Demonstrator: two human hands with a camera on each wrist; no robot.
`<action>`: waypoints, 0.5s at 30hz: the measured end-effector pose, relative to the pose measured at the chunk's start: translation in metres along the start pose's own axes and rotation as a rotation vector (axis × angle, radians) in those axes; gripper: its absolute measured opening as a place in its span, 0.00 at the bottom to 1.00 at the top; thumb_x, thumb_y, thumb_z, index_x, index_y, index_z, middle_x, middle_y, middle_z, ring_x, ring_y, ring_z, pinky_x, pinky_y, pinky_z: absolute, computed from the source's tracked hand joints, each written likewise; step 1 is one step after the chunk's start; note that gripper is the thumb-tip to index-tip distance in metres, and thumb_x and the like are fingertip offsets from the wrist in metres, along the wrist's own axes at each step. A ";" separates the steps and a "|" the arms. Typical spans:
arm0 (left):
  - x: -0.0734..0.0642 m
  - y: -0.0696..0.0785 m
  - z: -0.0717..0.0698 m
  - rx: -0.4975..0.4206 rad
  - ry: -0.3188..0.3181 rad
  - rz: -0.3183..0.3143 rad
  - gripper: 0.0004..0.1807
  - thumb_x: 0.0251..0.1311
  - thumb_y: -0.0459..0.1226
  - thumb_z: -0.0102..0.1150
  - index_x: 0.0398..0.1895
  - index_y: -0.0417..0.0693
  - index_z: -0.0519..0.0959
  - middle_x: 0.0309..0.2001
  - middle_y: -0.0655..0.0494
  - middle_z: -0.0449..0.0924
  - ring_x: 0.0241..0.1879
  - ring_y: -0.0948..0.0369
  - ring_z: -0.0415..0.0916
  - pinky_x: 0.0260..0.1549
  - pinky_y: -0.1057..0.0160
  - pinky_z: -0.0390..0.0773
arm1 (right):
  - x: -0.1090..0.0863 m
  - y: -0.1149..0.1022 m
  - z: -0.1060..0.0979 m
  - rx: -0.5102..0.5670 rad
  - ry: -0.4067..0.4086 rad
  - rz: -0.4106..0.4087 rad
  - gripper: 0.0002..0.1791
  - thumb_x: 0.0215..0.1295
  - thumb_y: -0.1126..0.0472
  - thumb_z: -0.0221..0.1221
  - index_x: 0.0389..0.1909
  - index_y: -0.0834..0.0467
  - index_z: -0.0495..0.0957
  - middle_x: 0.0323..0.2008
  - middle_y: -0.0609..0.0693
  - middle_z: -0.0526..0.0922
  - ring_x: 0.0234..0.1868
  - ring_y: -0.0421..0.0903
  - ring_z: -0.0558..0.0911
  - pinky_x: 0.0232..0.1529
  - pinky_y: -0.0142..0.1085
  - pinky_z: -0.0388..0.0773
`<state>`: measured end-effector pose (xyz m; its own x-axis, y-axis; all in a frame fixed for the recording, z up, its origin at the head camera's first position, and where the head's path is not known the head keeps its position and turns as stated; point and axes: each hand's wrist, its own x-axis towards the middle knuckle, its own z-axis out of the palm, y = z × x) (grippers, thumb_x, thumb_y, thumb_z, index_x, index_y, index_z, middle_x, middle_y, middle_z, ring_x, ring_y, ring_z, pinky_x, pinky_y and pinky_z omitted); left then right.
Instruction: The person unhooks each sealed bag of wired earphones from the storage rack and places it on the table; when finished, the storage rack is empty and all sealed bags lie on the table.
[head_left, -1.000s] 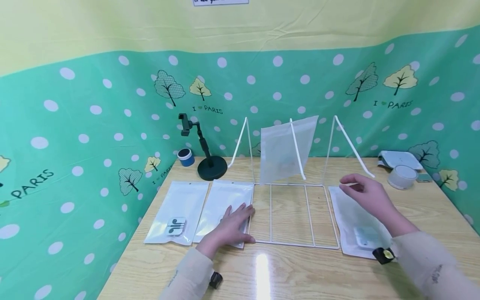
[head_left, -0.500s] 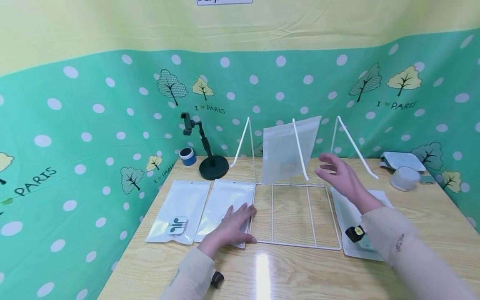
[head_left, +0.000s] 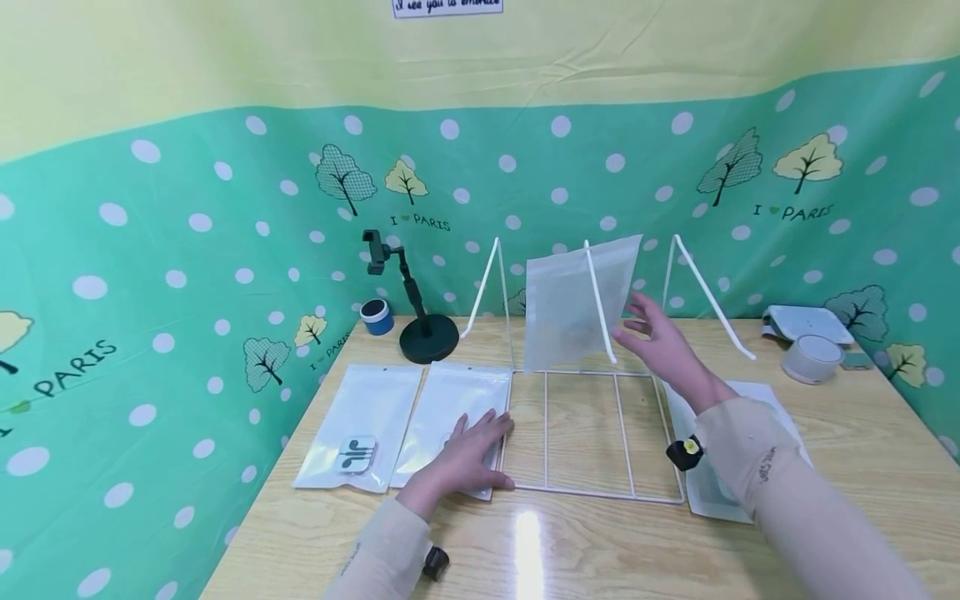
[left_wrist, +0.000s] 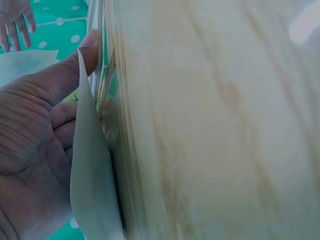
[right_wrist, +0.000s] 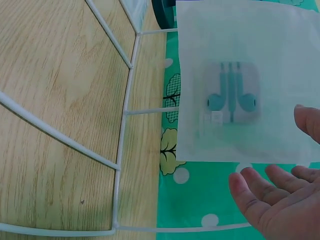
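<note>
A white wire rack (head_left: 585, 494) stands on the table, its prongs rising at the back. From the middle prong hangs a translucent zip bag (head_left: 558, 308); through it, in the right wrist view, shows a square case of earphones (right_wrist: 231, 95). My right hand (head_left: 663, 346) is beside this bag's right edge, thumb and fingers spread with a gap. My left hand (head_left: 467, 457) rests over the rack's left side and a flat white zip bag (head_left: 472, 385), fingers extended. Close to that hand, the left wrist view shows a raised bag edge (left_wrist: 92, 165). Another zip bag (head_left: 378, 396) with earphones lies left.
Under my right forearm lies another zip bag (head_left: 761, 396). Back left are a black phone stand (head_left: 429, 337) and a blue jar (head_left: 377, 317). Back right are a white round container (head_left: 812, 358) and a white device (head_left: 807, 323). Patterned cloth (head_left: 195, 275) hangs behind.
My right hand has moved left and farther back, from above the right-hand bag to the hanging bag's right edge. My left hand has stayed in place.
</note>
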<state>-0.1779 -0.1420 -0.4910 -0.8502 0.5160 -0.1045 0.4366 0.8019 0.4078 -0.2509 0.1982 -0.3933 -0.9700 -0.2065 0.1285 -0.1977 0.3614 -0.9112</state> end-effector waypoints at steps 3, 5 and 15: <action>0.001 0.000 0.001 0.000 -0.002 -0.001 0.51 0.46 0.55 0.73 0.73 0.49 0.63 0.74 0.54 0.57 0.75 0.54 0.45 0.71 0.43 0.35 | 0.000 0.000 0.000 0.000 -0.001 0.007 0.46 0.71 0.56 0.56 0.77 0.58 0.35 0.74 0.67 0.50 0.71 0.66 0.56 0.66 0.60 0.60; 0.001 0.000 0.002 0.000 -0.002 -0.001 0.51 0.46 0.55 0.73 0.73 0.49 0.63 0.74 0.54 0.57 0.75 0.54 0.45 0.71 0.43 0.35 | 0.000 0.000 0.000 -0.001 0.003 0.010 0.46 0.71 0.57 0.56 0.77 0.58 0.35 0.73 0.67 0.51 0.71 0.66 0.57 0.66 0.60 0.60; 0.000 0.000 0.001 0.001 0.003 0.001 0.51 0.46 0.54 0.74 0.73 0.49 0.62 0.74 0.54 0.56 0.75 0.54 0.45 0.71 0.43 0.35 | 0.001 -0.002 0.001 -0.007 0.076 0.023 0.40 0.70 0.59 0.58 0.75 0.61 0.48 0.64 0.67 0.66 0.65 0.66 0.66 0.63 0.58 0.67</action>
<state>-0.1779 -0.1412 -0.4916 -0.8506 0.5161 -0.1010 0.4381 0.8016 0.4068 -0.2511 0.1963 -0.3919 -0.9822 -0.1285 0.1369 -0.1757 0.3720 -0.9114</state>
